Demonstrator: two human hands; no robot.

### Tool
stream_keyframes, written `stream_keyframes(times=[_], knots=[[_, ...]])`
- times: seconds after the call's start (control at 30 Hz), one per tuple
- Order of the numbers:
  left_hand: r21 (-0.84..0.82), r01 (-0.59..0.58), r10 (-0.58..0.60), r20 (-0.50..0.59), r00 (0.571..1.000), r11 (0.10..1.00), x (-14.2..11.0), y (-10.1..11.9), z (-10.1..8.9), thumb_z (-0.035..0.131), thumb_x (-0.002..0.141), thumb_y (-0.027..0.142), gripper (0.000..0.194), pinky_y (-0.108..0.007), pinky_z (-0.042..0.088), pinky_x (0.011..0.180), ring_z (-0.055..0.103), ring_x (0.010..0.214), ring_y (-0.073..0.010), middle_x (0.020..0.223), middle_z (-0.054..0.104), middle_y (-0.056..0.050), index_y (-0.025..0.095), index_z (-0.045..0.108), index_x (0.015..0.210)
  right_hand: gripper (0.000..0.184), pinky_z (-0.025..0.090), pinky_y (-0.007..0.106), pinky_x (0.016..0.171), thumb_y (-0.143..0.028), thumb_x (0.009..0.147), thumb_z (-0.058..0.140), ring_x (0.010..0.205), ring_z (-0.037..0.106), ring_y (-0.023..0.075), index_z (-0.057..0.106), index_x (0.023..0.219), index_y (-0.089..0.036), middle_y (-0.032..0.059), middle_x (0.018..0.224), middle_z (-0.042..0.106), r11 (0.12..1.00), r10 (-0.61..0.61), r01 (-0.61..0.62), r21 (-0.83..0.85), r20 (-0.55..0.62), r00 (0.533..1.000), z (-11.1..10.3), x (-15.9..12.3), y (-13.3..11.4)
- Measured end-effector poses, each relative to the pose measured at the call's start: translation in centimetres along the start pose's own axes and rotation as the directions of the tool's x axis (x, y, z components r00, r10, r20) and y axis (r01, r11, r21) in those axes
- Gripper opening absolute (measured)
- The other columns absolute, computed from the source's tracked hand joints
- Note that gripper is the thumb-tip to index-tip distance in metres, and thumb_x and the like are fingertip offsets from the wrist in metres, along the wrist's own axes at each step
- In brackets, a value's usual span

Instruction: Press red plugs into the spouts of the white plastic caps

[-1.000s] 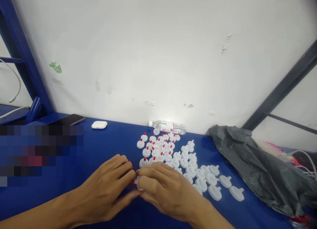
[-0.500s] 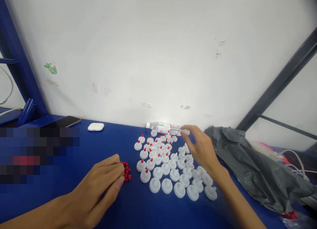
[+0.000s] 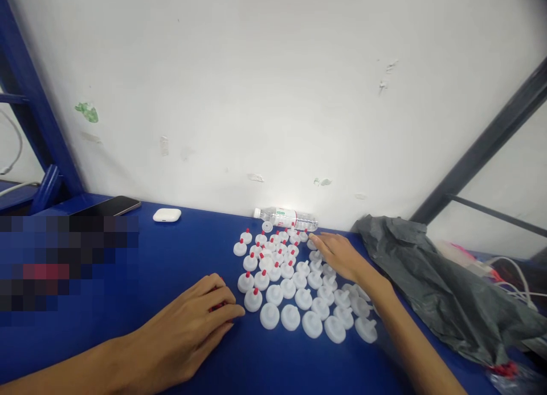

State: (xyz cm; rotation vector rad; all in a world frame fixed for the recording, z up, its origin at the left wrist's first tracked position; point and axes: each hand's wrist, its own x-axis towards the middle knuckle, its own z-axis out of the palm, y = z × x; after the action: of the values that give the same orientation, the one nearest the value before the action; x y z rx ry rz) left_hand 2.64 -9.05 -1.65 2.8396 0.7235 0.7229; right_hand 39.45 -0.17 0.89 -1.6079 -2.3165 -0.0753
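Observation:
My left hand is spread low over a pile of small red caps, which show only between its fingers. To its right stand rows of white round dome-like pieces with a short spout; those on the left and back wear a red tip, the others are bare. At the far right of the rows my right hand lies with its fingers stretched out, the fingertips at a white piece. Its palm and wrist hide some pieces.
A clear bottle lies along the wall behind the rows, with a flat white ring before it. At the right sits a grey plastic bag with cables behind. A white earbud case and a phone lie on the blue table at left.
My left hand has moved right and its fingers have spread over the red caps. My right hand has come down from beside the bottle's end, where it held something white, onto the back right pieces.

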Motion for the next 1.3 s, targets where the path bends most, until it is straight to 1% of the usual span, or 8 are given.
stream_keyframes(times=[0.4,0.6,0.7,0.8,0.9,1.03,1.2,1.3], knots=[[-0.027,0.122,-0.122,0.012,0.992,0.992,0.1,-0.1,0.0,0.046,0.099,0.009,0.023,-0.034,0.053,0.087,0.055,0.103,-0.0216,0.108,0.063,-0.007,0.021,0.065,0.104,0.05,0.051,0.04,0.091,-0.048,0.108,0.029,0.098,0.071,0.0258,0.07,0.092,-0.023,0.0052,0.094,0.077,1.0,-0.017,0.017,0.022,-0.023,1.0,0.5,2.0,-1.2],[-0.076,0.141,-0.148,-0.086,0.985,0.987,0.2,0.0,-0.2,0.052,0.095,0.011,0.022,-0.035,0.052,0.092,0.054,0.107,-0.0225,0.113,0.062,-0.007,0.022,0.063,0.111,0.035,0.049,0.044,0.098,-0.049,0.103,0.045,0.112,0.067,0.03,0.068,0.106,-0.022,0.0093,0.114,0.074,0.999,0.027,-0.016,0.052,-0.205,0.978,-1.6,1.5,-1.6],[-0.121,0.126,-0.147,-0.191,0.97,0.985,0.3,0.4,-0.7,0.048,0.096,0.01,0.021,-0.034,0.05,0.087,0.053,0.103,-0.0218,0.107,0.062,-0.007,0.021,0.061,0.109,0.028,0.052,0.042,0.094,-0.045,0.103,0.049,0.109,0.068,0.028,0.062,0.112,-0.022,0.0094,0.115,0.072,0.991,0.013,0.035,0.132,-0.347,0.938,-2.4,0.5,-4.1],[-0.075,0.127,-0.142,-0.253,0.957,0.989,0.4,0.4,-1.0,0.047,0.098,0.014,0.016,-0.035,0.048,0.081,0.052,0.093,-0.021,0.1,0.061,-0.006,0.021,0.058,0.107,0.026,0.055,0.041,0.092,-0.035,0.104,0.05,0.109,0.068,0.0257,0.053,0.128,-0.024,0.0095,0.119,0.07,0.945,-0.203,0.273,0.179,-0.329,0.922,-1.9,-1.0,-8.6],[0.025,0.15,-0.137,-0.281,0.95,0.988,0.4,0.1,-0.9,0.054,0.098,0.022,0.009,-0.035,0.046,0.076,0.05,0.084,-0.0206,0.093,0.062,-0.004,0.02,0.058,0.105,0.026,0.055,0.041,0.093,-0.021,0.101,0.056,0.106,0.067,0.0227,0.051,0.126,-0.023,0.0069,0.112,0.072,0.816,-0.509,0.557,0.153,-0.266,0.819,-0.8,-2.3,-13.4],[0.12,0.054,-0.021,-0.266,0.964,0.991,0.5,0.0,-0.8,0.051,0.1,0.016,0.011,-0.033,0.043,0.07,0.05,0.077,-0.0194,0.083,0.062,-0.002,0.021,0.057,0.092,0.021,0.056,0.035,0.091,-0.012,0.102,0.046,0.097,0.068,0.0189,0.05,0.121,-0.021,0.0049,0.103,0.074,0.69,-0.674,0.72,0.067,-0.303,0.674,0.0,-3.2,-16.6],[0.087,-0.054,0.071,-0.202,0.977,0.995,0.2,0.5,-1.1,0.042,0.099,0.008,0.022,-0.036,0.044,0.069,0.05,0.071,-0.0193,0.077,0.061,-0.002,0.021,0.055,0.086,0.011,0.057,0.03,0.086,-0.014,0.104,0.046,0.094,0.069,0.0163,0.052,0.11,-0.021,0.0028,0.098,0.075,0.673,-0.67,0.736,0.073,-0.362,0.648,-0.1,-3.4,-17.0],[0.071,-0.022,0.042,-0.3,0.953,0.997,-0.9,0.4,-0.2,0.038,0.102,0.012,0.027,-0.037,0.052,0.08,0.06,0.082,-0.0215,0.086,0.068,-0.004,0.024,0.062,0.098,0.013,0.057,0.027,0.083,-0.01,0.101,0.049,0.089,0.069,0.0143,0.056,0.103,-0.021,0.0012,0.095,0.075,0.654,-0.686,0.756,0.033,-0.397,0.61,-0.2,-3.4,-17.5]])
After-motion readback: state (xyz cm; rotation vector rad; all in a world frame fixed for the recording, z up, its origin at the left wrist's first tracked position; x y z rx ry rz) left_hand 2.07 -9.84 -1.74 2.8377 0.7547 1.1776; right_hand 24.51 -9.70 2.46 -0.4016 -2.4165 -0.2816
